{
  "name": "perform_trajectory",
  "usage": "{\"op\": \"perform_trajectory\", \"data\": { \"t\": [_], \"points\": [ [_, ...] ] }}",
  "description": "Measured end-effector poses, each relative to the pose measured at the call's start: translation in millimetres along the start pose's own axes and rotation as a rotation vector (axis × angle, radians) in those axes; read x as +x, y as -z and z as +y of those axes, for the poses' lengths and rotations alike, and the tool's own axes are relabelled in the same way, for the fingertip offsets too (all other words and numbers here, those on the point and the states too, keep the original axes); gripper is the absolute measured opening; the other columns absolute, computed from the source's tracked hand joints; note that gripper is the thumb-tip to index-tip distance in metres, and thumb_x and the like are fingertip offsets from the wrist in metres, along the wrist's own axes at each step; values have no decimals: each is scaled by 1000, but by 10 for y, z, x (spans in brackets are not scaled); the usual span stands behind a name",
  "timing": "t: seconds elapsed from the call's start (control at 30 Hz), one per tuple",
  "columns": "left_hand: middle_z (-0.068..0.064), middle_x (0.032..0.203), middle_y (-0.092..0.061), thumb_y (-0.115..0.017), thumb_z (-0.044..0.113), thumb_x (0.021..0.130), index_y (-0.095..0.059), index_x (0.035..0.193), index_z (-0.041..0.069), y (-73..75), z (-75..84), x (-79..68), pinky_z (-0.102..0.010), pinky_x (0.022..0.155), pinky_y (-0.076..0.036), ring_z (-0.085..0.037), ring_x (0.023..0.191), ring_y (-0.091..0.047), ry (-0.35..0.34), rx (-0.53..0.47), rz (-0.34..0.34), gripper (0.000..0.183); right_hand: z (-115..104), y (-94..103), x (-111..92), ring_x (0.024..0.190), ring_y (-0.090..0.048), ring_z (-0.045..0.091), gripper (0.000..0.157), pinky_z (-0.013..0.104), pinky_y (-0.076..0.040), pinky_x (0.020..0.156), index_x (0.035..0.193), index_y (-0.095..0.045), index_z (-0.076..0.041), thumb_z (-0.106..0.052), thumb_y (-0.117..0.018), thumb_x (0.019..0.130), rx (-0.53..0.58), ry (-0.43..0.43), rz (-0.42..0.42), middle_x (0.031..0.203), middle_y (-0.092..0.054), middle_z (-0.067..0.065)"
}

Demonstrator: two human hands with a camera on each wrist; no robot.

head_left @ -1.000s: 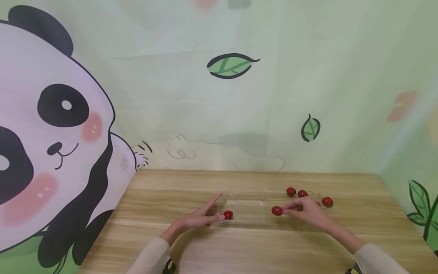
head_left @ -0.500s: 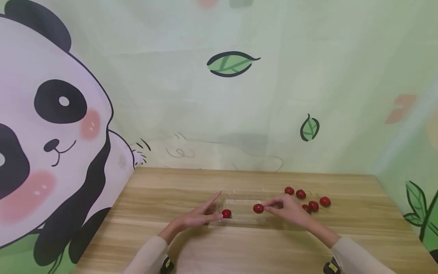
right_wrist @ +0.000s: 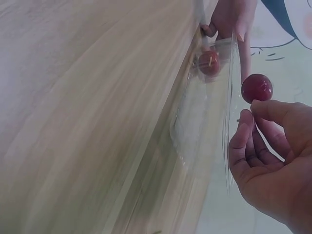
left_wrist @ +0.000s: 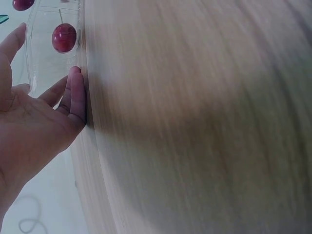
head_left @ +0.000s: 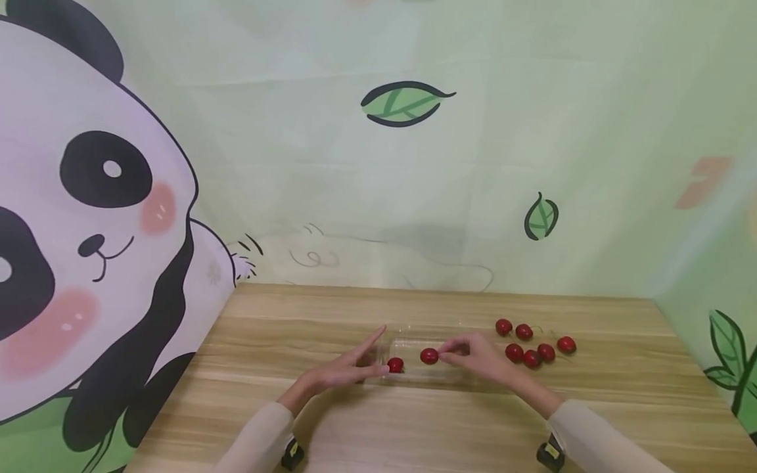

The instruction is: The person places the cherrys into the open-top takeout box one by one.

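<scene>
A clear plastic box (head_left: 416, 376) stands on the wooden table, with one red cherry (head_left: 395, 364) at its left end. My left hand (head_left: 337, 376) rests against that end, thumb and fingers spread and fairly straight; the left wrist view shows the palm (left_wrist: 34, 117) turned to the box. Between thumb and fingertips, my right hand (head_left: 481, 358) pinches a second cherry (head_left: 429, 356), apparently by its stem. This cherry (right_wrist: 257, 88) is held above the box's rim in the right wrist view. Its stem is mostly hidden by the fingertips.
Several loose cherries (head_left: 532, 359) lie on the table (head_left: 378, 427) to the right of the box, close to my right hand, some with thin stems. Behind the table hangs a green backdrop (head_left: 331, 177) printed with a panda and leaves.
My right hand has moved left with its cherry, from beside the box's right end to over the box. The left hand has stayed at the left end.
</scene>
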State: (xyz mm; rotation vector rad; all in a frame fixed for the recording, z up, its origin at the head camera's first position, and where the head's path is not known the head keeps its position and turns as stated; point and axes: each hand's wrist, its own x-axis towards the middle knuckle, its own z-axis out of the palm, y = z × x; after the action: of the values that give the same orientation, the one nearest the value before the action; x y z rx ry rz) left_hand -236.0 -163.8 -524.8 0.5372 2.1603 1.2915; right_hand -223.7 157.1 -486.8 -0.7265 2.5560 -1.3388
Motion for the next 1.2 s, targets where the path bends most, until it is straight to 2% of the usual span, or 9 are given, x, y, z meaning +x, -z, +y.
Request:
{"op": "perform_trajectory", "data": {
  "t": [0.1,0.33,0.57,0.77,1.0,1.2],
  "points": [
    [-21,167,-26,-62,44,101,-4,165,39,-6,3,-4,-35,89,-54,-36,140,-46,-6,-7,-2,87,-4,-64,48,79,-65,7,13,18,-54,69,101,-77,0,-9,-71,94,15,7,-15,96,-77,17],
    [-19,167,-28,-63,48,99,-2,165,39,-17,-21,-11,-35,91,-54,-36,142,-45,-4,-10,-4,90,23,-202,95,76,-71,24,9,18,-55,66,97,-76,1,-4,-70,93,30,48,-45,93,-76,20],
    [-21,167,-27,-63,50,99,-2,165,38,3,-11,12,-45,100,-53,-43,147,-39,-20,-5,0,90,3,-211,180,72,-63,5,8,17,-53,65,94,-77,0,-3,-71,92,-44,59,-62,89,-77,17],
    [-22,166,-28,-63,47,99,-2,165,37,-8,-9,-1,-38,93,-54,-40,142,-44,-12,-14,0,90,3,-264,235,72,-63,4,7,18,-53,66,94,-78,0,-3,-73,89,-61,56,-104,87,-78,12],
    [-21,166,-27,-62,50,99,-3,164,39,-25,4,-1,-35,92,-53,-34,138,-48,-1,-9,3,89,15,-316,255,72,-65,3,6,18,-54,67,92,-78,1,-1,-74,88,-123,99,-115,85,-78,11],
    [-22,166,-26,-61,50,100,-2,165,38,-5,-8,-10,-37,93,-54,-38,141,-45,-15,-6,-3,89,37,-376,295,74,-67,6,5,18,-54,69,91,-79,-1,-3,-76,87,-172,121,-114,85,-79,10]
  ]
}}
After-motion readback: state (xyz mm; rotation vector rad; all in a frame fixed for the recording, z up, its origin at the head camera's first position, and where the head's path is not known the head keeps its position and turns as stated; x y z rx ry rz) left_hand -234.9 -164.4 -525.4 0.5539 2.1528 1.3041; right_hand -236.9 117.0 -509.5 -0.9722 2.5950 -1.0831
